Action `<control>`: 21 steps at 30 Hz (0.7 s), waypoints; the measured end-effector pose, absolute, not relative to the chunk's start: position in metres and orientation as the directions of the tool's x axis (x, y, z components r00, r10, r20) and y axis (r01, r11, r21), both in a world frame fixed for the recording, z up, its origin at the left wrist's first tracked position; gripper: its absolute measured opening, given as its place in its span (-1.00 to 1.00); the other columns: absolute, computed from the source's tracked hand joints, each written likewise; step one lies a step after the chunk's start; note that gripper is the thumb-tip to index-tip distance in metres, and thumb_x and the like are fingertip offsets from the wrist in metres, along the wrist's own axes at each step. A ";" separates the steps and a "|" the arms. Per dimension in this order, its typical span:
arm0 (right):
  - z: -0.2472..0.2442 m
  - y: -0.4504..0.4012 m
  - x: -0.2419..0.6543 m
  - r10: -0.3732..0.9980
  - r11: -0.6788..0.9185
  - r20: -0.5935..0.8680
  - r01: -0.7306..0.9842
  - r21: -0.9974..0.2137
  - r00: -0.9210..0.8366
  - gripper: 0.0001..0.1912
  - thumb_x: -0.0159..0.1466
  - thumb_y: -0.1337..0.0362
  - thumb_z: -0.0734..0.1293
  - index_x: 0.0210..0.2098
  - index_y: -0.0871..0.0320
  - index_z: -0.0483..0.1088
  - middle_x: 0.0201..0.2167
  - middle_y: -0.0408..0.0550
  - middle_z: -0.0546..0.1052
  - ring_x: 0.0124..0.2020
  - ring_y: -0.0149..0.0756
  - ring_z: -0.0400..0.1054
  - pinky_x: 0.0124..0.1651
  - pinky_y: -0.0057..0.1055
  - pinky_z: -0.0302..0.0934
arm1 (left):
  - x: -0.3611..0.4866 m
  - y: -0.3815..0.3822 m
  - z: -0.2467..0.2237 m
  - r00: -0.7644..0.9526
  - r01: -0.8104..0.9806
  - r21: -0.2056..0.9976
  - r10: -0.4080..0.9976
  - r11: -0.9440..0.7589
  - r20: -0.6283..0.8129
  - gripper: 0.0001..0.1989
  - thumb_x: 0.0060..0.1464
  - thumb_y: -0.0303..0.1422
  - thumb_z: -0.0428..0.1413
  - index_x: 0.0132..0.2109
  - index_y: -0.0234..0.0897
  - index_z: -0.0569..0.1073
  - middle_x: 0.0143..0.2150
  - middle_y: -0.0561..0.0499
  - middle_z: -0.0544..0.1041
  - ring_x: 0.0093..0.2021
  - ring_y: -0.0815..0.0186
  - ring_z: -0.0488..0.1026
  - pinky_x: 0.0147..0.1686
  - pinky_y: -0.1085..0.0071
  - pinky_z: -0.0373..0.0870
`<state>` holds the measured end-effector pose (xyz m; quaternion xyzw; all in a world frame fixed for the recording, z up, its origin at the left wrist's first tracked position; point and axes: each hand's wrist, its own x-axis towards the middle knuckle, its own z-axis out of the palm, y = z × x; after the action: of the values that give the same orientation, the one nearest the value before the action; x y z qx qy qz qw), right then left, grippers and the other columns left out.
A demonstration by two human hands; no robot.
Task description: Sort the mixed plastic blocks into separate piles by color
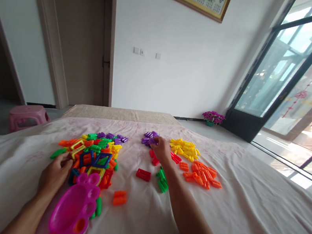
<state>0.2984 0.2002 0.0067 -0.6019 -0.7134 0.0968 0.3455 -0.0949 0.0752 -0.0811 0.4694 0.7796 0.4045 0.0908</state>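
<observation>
My left hand (56, 170) is at the left edge of a mixed pile of plastic building pieces (95, 148). Its thumb and fingers are pinched together beside a yellow square frame (77, 146); what they hold, if anything, is hidden. Reaching farther out, my right hand (161, 149) is closed at the purple pieces (149, 136), with a purple piece seemingly at its fingertips. Yellow pieces (185, 148) lie just right of it, and red pieces (153, 157) are partly hidden by it. Green pieces (162, 181) lie beside my right forearm.
Orange pieces (203, 175) form a group on the right. A magenta paw-shaped tray (70, 206) lies nearest me, against the mixed pile. A red block (143, 174) and an orange piece (120, 198) lie mid-cloth. Beyond the table's left side stands a pink stool (28, 115).
</observation>
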 end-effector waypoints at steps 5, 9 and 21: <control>0.003 0.198 0.284 0.903 0.288 0.429 0.705 -0.648 0.026 -0.60 0.25 0.41 0.30 0.08 0.15 0.48 -0.02 0.01 0.60 -0.05 -0.24 0.49 0.03 -0.38 0.31 | -0.090 0.073 -0.074 -0.582 0.588 0.752 0.801 0.297 0.139 -0.43 0.16 -0.11 -0.03 0.22 -0.29 0.42 0.10 -0.19 0.60 0.11 0.03 0.53 0.11 0.20 0.41; -0.018 0.160 0.241 0.896 0.443 0.329 0.619 -0.648 -0.298 -0.75 0.28 0.36 0.32 -0.10 0.13 0.58 -0.14 -0.05 0.65 -0.14 -0.27 0.52 -0.07 -0.44 0.31 | -0.092 0.074 -0.077 -0.573 0.587 0.760 0.806 0.278 0.147 -0.44 0.17 -0.13 -0.02 0.23 -0.30 0.42 0.12 -0.21 0.58 0.14 -0.01 0.51 0.14 0.15 0.38; -0.043 0.123 0.191 0.907 0.402 0.213 0.600 -0.691 -0.362 -0.84 0.23 0.18 0.41 -0.26 0.12 0.57 -0.28 -0.10 0.63 -0.27 -0.29 0.46 -0.28 -0.47 0.18 | -0.097 0.078 -0.088 -0.589 0.576 0.775 0.789 0.259 0.174 -0.48 0.16 -0.14 0.01 0.18 -0.25 0.46 0.09 -0.16 0.61 0.11 0.01 0.53 0.14 0.14 0.38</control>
<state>0.1907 0.1235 -0.0430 -0.4811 -0.7835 0.2596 0.2955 -0.0974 0.0781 -0.0876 0.4359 0.7833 0.4251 0.1253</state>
